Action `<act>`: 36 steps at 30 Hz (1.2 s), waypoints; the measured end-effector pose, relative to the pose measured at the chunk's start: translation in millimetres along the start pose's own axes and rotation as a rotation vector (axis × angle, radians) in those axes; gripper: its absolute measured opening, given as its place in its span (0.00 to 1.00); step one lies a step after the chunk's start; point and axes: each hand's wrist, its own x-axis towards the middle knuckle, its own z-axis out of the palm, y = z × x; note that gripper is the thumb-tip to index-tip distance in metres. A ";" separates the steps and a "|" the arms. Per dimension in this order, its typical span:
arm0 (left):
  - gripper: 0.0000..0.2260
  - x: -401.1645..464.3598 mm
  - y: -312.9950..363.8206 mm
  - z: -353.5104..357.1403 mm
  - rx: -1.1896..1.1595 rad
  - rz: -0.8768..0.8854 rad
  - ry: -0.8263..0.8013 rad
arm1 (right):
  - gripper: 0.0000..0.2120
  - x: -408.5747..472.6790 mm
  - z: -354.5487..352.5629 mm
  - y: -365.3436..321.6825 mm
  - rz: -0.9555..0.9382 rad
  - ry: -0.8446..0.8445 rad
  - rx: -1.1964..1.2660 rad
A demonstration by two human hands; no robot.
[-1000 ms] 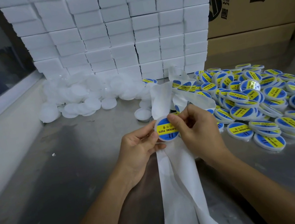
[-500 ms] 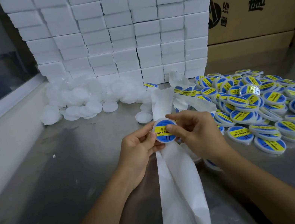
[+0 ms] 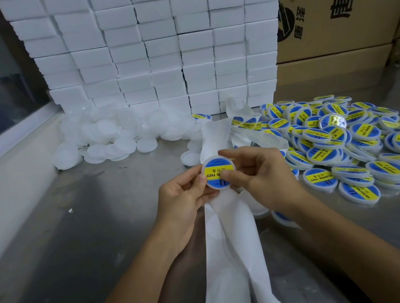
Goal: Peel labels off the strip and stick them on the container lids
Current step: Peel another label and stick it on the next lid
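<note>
Nearest, trailing off the table's near edge: spent white backing strip (image 3: 234,252), bare of labels along the stretch in view. Just above it, over the middle of the table (image 3: 78,253), held up between both hands: one round lid (image 3: 219,172) already wearing its blue and yellow label. Left hand (image 3: 183,202) pinching the lid's left rim with thumb and fingertips; right hand (image 3: 256,176) curled round its right side, thumb pressed flat on the label face, probably smoothing it down. Judged from this, current lid as good as finished, only release onto the pile left. Toward the right edge: large heap of labelled lids (image 3: 346,141), dozens deep, the done share. Farther back, toward the far left corner: smaller heap of plain white lids (image 3: 111,137), still unlabelled, the remaining share. By eye, well past halfway, though how many labels remain on the strip cannot be told. Beyond, along the far edge: wall of stacked white boxes (image 3: 160,38), with brown cartons (image 3: 344,5) to its right.
</note>
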 end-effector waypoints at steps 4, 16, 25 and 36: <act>0.11 -3.8 2.0 1.8 0.060 0.004 -0.079 | 0.02 0.3 2.2 -2.3 -0.015 0.155 0.124; 0.10 -3.0 5.3 3.5 -0.034 -0.025 0.007 | 0.15 2.2 5.5 6.5 -0.079 0.150 -0.217; 0.11 -3.4 5.1 2.8 -0.060 -0.009 -0.022 | 0.33 -1.9 -2.1 6.2 -0.266 0.082 -0.570; 0.15 -0.9 -7.9 9.6 0.546 0.160 0.188 | 0.25 15.1 -87.0 26.2 -0.037 0.583 -0.590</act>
